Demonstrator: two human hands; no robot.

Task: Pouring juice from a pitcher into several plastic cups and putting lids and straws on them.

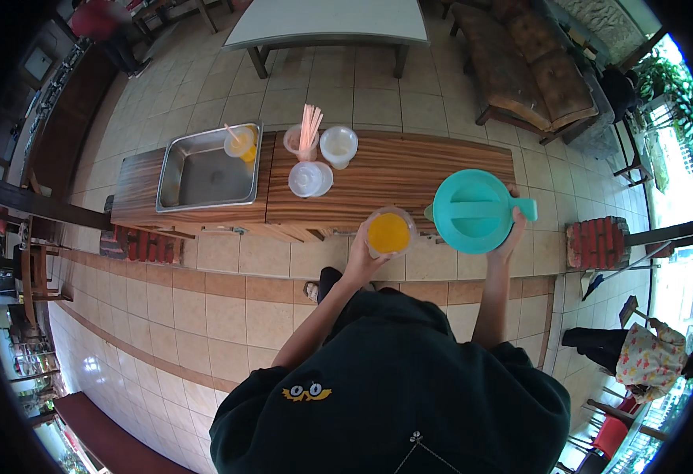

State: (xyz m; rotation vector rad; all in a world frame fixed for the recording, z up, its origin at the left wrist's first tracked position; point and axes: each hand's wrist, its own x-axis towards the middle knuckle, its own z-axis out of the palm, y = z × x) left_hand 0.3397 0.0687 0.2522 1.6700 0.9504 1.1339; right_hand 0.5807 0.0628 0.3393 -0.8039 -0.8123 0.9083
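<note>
My left hand (361, 257) is closed around a clear plastic cup (389, 233) of orange drink, held in front of the counter's near edge. To its right, my right hand (511, 235) grips the handle side of a pitcher with a round turquoise lid (470, 207). The pitcher's spout points left towards the cup, and a gap separates the two. From above, the lid hides most of the pitcher's body, so its contents do not show.
The wood-grain counter (425, 150) bears a steel tray (204, 178) holding a filled cup (240, 142), a container of pink straws (310, 130), clear cups (338, 144) and plastic lids (307, 180). Beyond stand a white table (327, 20) and brown sofa (512, 63). Two people are farther off.
</note>
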